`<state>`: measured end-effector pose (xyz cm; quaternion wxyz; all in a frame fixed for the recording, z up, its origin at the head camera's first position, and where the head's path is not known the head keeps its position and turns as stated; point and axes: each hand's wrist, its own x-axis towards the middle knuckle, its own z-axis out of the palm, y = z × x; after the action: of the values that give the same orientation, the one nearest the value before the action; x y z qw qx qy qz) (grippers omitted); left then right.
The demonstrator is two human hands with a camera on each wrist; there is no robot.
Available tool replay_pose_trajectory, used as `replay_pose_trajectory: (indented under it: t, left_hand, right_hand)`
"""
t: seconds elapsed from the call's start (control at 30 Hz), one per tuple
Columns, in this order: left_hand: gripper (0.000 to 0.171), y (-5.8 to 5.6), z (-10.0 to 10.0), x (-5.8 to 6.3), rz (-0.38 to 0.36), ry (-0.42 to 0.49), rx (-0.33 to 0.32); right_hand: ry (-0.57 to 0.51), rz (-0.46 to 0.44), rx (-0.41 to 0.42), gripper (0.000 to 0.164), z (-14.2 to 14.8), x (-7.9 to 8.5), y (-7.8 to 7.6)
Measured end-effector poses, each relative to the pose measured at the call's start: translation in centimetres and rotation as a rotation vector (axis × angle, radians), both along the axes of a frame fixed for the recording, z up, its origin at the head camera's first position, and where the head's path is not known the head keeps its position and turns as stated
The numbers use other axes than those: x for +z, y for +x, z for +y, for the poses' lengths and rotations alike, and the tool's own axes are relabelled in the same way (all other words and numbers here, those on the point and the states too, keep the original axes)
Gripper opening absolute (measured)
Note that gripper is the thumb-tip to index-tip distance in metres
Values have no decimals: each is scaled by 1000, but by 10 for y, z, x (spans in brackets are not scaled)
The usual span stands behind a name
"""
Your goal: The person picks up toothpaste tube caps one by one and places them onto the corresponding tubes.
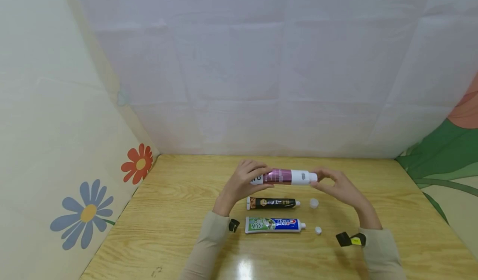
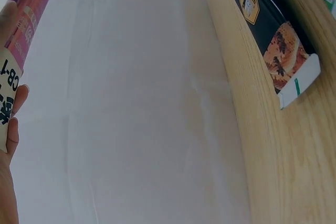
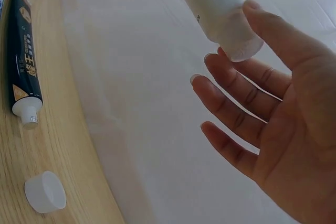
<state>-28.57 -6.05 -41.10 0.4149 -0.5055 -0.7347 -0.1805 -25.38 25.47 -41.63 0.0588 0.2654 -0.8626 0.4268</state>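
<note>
My left hand (image 1: 240,183) grips the printed rear end of a pink and white toothpaste tube (image 1: 281,176), held level above the table. At the tube's other end, the thumb and index finger of my right hand (image 1: 339,187) pinch the white cap (image 3: 239,38); the other fingers are spread apart below it in the right wrist view. Beneath the held tube lies a black toothpaste tube (image 1: 274,203), its nozzle bare. Nearer to me is a green and blue toothpaste tube (image 1: 274,225), also uncapped. Both point right.
A wide translucent cap (image 1: 314,203) lies to the right of the black tube's nozzle. A small white cap (image 1: 318,230) is beside the green and blue tube. The wooden table (image 1: 179,213) ends at a pale sheet (image 1: 239,85) behind.
</note>
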Motion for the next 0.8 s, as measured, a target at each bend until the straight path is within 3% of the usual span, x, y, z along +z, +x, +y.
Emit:
replay_pose_trajectory:
  t: [0.3, 0.53, 0.8]
  left_hand:
    - [50, -3, 0, -4, -64, -9, -14]
    - [49, -6, 1, -7, -120, -52, 28]
    - [52, -10, 0, -15, -239, -106, 78]
  right_hand:
    - [36, 61, 13, 23, -10, 23, 16]
    - [53, 64, -14, 24, 1, 1, 1]
    - [35, 72, 4, 23, 10, -13, -8]
